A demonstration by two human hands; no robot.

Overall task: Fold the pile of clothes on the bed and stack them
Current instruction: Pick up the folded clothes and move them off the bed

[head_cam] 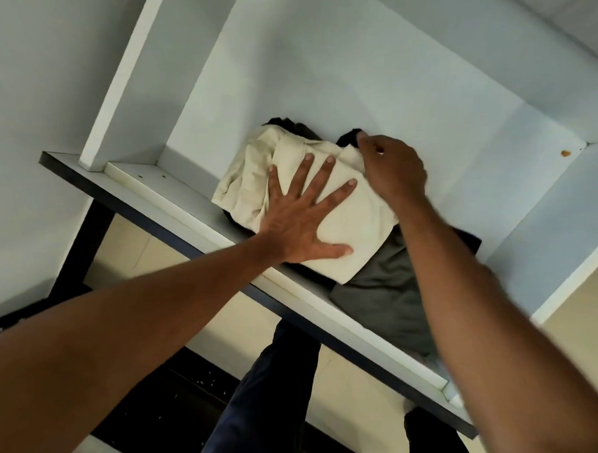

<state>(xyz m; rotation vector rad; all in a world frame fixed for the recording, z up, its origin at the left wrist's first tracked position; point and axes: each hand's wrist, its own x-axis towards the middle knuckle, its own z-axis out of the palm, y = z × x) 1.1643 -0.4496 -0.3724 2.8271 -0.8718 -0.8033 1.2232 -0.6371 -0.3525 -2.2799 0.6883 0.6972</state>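
White shelf compartment point(352, 70) around stack; upright divider point(123, 80) to left. Dark grey garment point(382, 291) lowest, under your right forearm. Cream garment point(359, 230) on top, long axis roughly along shelf front edge, crumpled end left. Black cloth point(289, 124) behind. Your left hand point(297, 219) flat, fingers spread, pressing cream garment. Your right hand point(394, 170) curled at its far corner; grip unclear.

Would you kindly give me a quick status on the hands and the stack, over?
Left hand flat, pressing cream garment. Right hand gripping its far corner. Grey garment underneath, on shelf. Nothing in the way.
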